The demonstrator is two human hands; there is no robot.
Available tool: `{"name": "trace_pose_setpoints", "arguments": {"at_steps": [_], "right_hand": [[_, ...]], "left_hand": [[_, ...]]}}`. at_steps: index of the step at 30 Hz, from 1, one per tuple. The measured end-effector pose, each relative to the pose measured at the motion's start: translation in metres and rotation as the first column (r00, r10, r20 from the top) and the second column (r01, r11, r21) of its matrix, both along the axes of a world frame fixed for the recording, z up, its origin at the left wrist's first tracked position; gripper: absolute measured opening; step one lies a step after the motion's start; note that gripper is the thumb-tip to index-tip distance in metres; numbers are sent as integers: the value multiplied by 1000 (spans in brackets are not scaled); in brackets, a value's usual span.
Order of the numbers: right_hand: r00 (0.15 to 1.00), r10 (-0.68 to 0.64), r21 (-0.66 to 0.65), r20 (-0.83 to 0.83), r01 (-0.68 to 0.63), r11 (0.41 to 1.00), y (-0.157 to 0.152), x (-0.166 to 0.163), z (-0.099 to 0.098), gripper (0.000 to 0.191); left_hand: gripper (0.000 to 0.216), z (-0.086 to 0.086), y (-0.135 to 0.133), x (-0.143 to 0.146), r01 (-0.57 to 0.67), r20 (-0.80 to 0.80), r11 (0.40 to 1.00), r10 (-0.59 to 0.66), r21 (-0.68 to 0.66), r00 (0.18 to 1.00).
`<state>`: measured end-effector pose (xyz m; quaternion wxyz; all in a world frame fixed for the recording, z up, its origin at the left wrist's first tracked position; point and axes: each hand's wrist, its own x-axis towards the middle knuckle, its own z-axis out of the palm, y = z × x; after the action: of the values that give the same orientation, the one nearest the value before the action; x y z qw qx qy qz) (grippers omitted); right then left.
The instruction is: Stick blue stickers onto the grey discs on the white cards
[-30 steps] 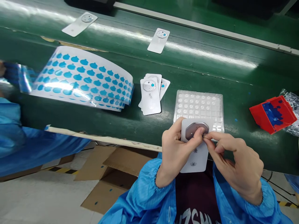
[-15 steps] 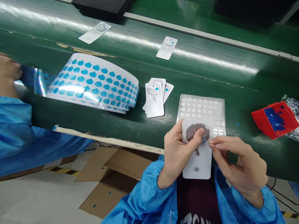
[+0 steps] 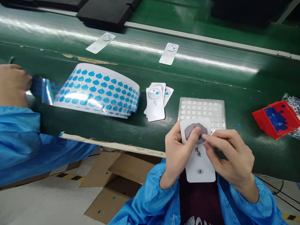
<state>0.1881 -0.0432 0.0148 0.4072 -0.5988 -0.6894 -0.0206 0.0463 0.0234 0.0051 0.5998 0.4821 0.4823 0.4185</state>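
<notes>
My left hand (image 3: 177, 150) grips a white card (image 3: 199, 162) by its left edge, thumb resting on the card's octagonal metal disc (image 3: 192, 131). My right hand (image 3: 228, 156) is closed in a pinch, its fingertips pressed to the right side of that disc at a small blue spot. The card is held upright over the near edge of the green conveyor belt (image 3: 199, 72). Just behind it lies a clear plastic tray (image 3: 202, 109) with rows of small round parts.
A small stack of similar white cards (image 3: 156, 101) lies left of the tray. A curled sheet of blue stickers (image 3: 98, 90) is held by another person's hand (image 3: 12, 84) in a blue sleeve. Two single cards (image 3: 100, 42) (image 3: 169, 53) lie farther back; a red tray (image 3: 275, 118) sits right.
My right fingertips have moved back onto the disc after drawing slightly away. The card has tilted a little. The view has shifted downward.
</notes>
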Motion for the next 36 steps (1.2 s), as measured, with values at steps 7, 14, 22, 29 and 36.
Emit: {"name": "trace_pose_setpoints", "arguments": {"at_steps": [7, 14, 22, 29, 36], "right_hand": [[989, -70, 57, 130, 63, 996, 0, -5, -6, 17], [942, 7, 53, 336, -27, 998, -1, 1, -11, 24], [906, 91, 71, 413, -131, 989, -2, 14, -11, 21], [962, -1, 73, 274, -20, 997, 6, 2, -10, 12], [986, -51, 61, -158, 61, 996, 22, -19, -11, 20]], "left_hand": [[33, -5, 0, 3, -27, 5, 1000, 27, -15, 1000], [32, -7, 1, 3, -11, 26, 1000, 11, -25, 1000], [33, -9, 1, 2, -4, 41, 1000, 3, 29, 999], [31, -8, -2, 3, -97, -9, 983, 99, 159, 995], [24, -9, -4, -5, -208, -47, 918, 237, 338, 970]]}}
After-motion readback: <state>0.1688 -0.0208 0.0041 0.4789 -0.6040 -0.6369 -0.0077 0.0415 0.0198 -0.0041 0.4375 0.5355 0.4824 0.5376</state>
